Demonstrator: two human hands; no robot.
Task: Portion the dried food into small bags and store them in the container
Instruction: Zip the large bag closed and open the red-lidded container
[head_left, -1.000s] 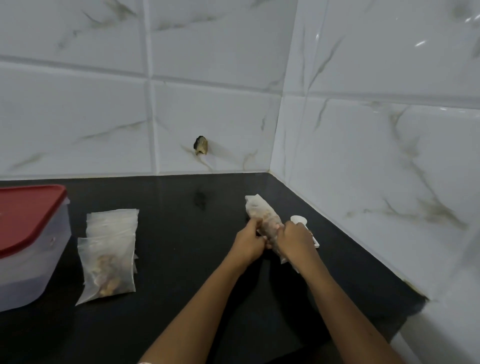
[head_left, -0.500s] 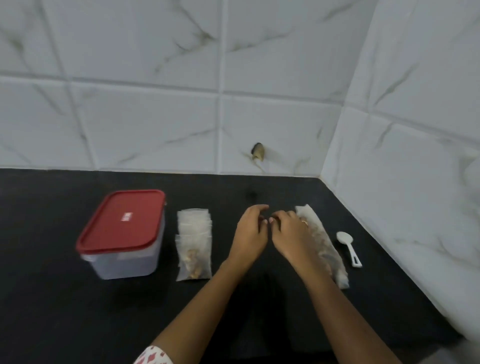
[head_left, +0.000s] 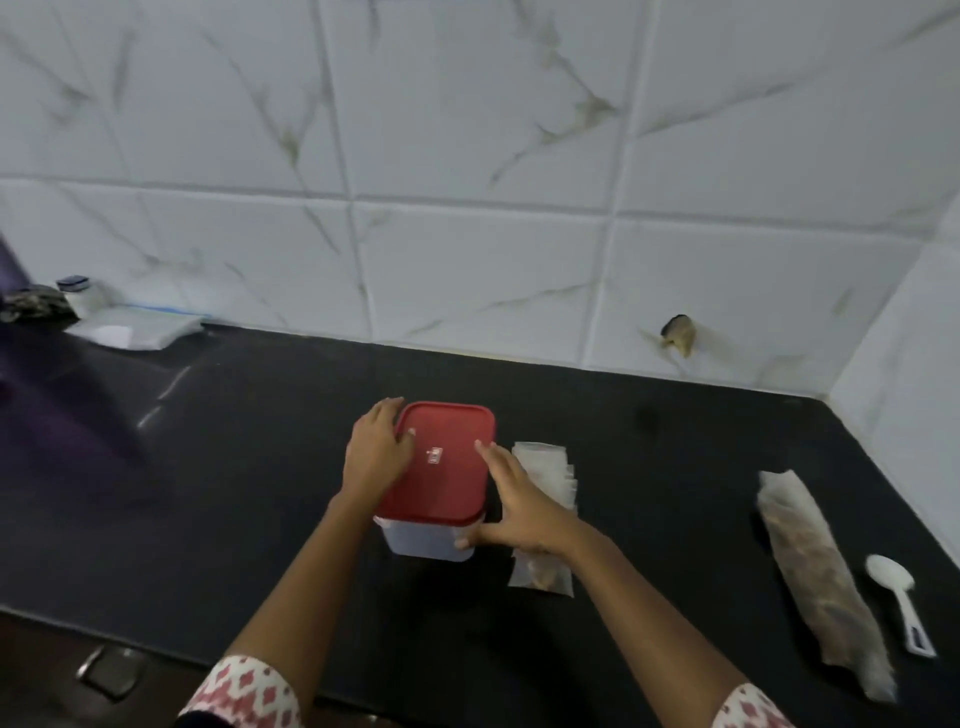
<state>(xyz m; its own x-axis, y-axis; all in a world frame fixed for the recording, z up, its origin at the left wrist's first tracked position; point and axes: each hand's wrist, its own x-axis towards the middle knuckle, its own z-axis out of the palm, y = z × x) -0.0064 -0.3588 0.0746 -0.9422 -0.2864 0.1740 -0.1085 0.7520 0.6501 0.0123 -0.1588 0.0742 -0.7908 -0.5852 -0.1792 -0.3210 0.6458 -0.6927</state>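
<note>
We see the container (head_left: 427, 544), a translucent square tub with its red lid (head_left: 447, 483) on, standing upright near the middle of the black bench (head_left: 249, 493). The left hand (head_left: 375, 457) curls over the lid's left edge, and the right hand (head_left: 519, 506) lies along its right edge with the thumb under the rim. Just to its right lies a stack of empty small bags (head_left: 546, 467), clear and flat. One filled small bag (head_left: 543, 574) lies at the stack's near end, showing brown pieces. Well apart to the right, the long bag of dried food (head_left: 815, 577) lies flat on the bench, slanted.
</note>
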